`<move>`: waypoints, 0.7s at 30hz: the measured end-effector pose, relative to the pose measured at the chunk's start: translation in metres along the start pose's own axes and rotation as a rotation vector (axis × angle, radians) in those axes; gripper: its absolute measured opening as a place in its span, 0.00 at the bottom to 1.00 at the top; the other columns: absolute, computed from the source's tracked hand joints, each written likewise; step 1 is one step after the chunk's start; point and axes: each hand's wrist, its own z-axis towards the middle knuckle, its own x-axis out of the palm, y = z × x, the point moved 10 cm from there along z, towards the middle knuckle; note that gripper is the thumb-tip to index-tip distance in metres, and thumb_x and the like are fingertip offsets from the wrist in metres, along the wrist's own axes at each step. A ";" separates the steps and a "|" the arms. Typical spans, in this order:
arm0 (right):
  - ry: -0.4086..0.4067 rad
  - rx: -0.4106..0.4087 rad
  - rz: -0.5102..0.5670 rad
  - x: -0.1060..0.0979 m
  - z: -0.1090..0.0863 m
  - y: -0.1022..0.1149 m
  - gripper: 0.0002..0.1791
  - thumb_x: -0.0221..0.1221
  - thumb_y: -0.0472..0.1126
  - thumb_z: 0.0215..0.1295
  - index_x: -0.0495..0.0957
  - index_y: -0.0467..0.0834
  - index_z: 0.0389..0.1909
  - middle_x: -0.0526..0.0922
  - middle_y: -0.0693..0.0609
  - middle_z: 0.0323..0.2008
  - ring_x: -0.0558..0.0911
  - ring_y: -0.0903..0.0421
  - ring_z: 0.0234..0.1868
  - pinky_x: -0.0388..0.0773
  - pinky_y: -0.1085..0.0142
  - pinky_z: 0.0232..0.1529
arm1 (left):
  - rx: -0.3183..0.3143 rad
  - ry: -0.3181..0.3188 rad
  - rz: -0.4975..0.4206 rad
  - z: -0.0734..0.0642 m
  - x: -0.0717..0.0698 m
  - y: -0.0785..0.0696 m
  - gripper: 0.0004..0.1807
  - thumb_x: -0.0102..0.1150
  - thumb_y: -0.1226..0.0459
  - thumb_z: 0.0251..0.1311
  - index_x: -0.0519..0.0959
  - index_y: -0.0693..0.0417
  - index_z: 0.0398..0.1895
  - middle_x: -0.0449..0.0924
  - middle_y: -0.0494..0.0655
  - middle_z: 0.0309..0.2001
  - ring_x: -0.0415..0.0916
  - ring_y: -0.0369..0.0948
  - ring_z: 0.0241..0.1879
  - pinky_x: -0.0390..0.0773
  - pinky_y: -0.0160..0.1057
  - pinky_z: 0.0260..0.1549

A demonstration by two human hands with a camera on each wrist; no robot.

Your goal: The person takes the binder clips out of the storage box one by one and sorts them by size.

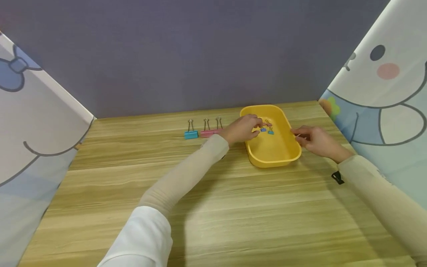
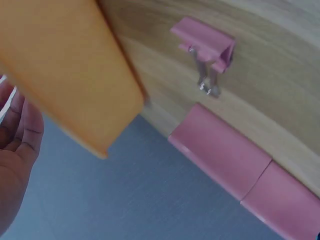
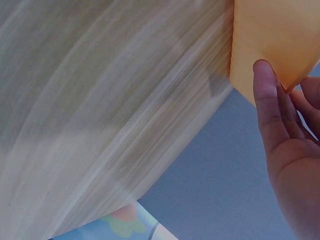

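Observation:
My left hand (image 1: 242, 129) reaches over the left rim of a yellow plastic bin (image 1: 267, 163), thumb and fingers apart above its inside. Just beyond the fingertips lie small binder clips: a pink one (image 1: 268, 125), a blue one (image 1: 263, 129) and a teal one (image 1: 271, 132). At the bin's right side, my right hand (image 1: 317, 141) pinches the rim, with the thumb (image 3: 266, 90) against the outer wall. In the left wrist view, a pink binder clip (image 2: 205, 40) with silver handles sits on the table beside the bin.
Left of the bin, a large blue binder clip (image 1: 191, 134) and two large pink binder clips (image 1: 207, 133) form a row, handles up. They stand on a wood-grain table (image 1: 133, 167). A dark grey partition (image 1: 200, 55) rises behind, and cartoon-print cloth (image 1: 387, 122) flanks both sides.

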 end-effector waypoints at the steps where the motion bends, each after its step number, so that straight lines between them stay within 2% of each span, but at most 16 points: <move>1: 0.001 -0.007 0.001 0.000 0.000 0.001 0.17 0.57 0.29 0.64 0.75 0.29 0.54 0.80 0.38 0.42 0.80 0.50 0.34 0.76 0.71 0.28 | -0.006 0.007 0.008 0.001 0.003 0.001 0.15 0.56 0.62 0.65 0.76 0.56 0.53 0.75 0.46 0.48 0.71 0.38 0.42 0.71 0.31 0.43; 9: -0.009 -0.015 0.015 0.000 -0.001 0.005 0.17 0.57 0.28 0.63 0.75 0.28 0.53 0.81 0.38 0.40 0.80 0.51 0.33 0.76 0.72 0.27 | -0.047 0.067 0.030 0.015 0.020 0.000 0.19 0.59 0.62 0.62 0.75 0.57 0.55 0.75 0.47 0.49 0.72 0.39 0.45 0.70 0.31 0.46; 15: -0.019 -0.013 0.021 -0.001 -0.001 0.006 0.17 0.57 0.27 0.63 0.75 0.28 0.53 0.81 0.38 0.40 0.80 0.50 0.33 0.76 0.71 0.27 | -0.071 0.054 0.028 0.021 0.022 -0.002 0.18 0.59 0.62 0.62 0.75 0.57 0.54 0.77 0.48 0.49 0.72 0.38 0.45 0.70 0.30 0.46; 21: 0.001 -0.023 0.046 0.003 0.002 0.007 0.17 0.56 0.27 0.63 0.74 0.27 0.54 0.80 0.37 0.41 0.80 0.49 0.35 0.77 0.72 0.30 | -0.128 0.022 0.005 0.023 0.024 0.005 0.16 0.56 0.62 0.64 0.75 0.57 0.53 0.77 0.47 0.48 0.72 0.38 0.43 0.71 0.30 0.42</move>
